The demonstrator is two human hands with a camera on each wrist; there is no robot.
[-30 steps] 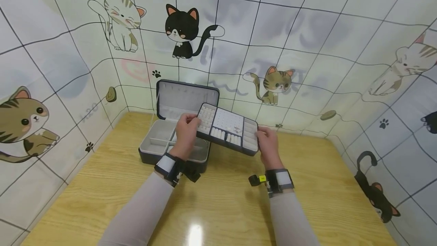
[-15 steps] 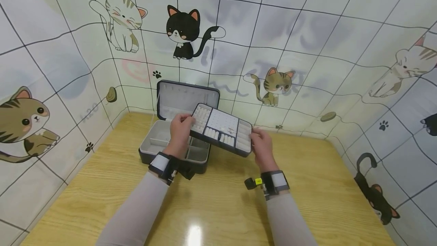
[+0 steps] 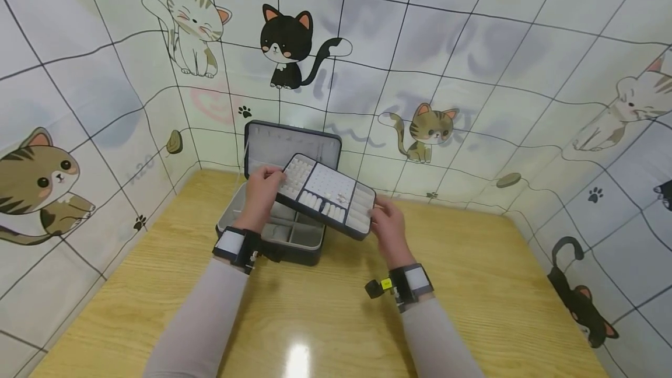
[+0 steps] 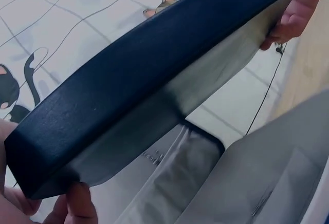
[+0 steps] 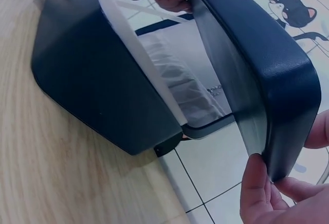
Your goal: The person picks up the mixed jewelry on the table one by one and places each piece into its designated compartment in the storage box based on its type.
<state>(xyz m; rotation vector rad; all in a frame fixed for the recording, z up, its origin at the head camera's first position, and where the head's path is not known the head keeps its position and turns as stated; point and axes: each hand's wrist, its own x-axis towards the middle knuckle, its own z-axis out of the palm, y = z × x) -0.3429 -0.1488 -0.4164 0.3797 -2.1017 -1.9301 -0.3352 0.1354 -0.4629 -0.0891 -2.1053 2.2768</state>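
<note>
A dark insert tray (image 3: pixel 326 195) with pale ring rolls and small compartments hangs tilted above an open dark jewellery box (image 3: pixel 275 232). My left hand (image 3: pixel 261 192) grips the tray's left end and my right hand (image 3: pixel 385 227) grips its right end. In the left wrist view the tray's dark underside (image 4: pixel 154 75) fills the frame, with my left hand's fingertips (image 4: pixel 77 203) under its near corner. The right wrist view shows the tray's edge (image 5: pixel 267 75) pinched by my right hand (image 5: pixel 277 193), the box (image 5: pixel 97 80) below it. The box lid (image 3: pixel 291 147) stands upright.
The box sits at the back left of a wooden table (image 3: pixel 336 308). Cat-patterned sheets (image 3: pixel 472 63) wall in the table at the back and on both sides. Bare wood lies in front of the box and to its right.
Both hands have carried the tray leftwards, from beside the box's right edge to above its open base. The tray stays tilted. The box has not moved.
</note>
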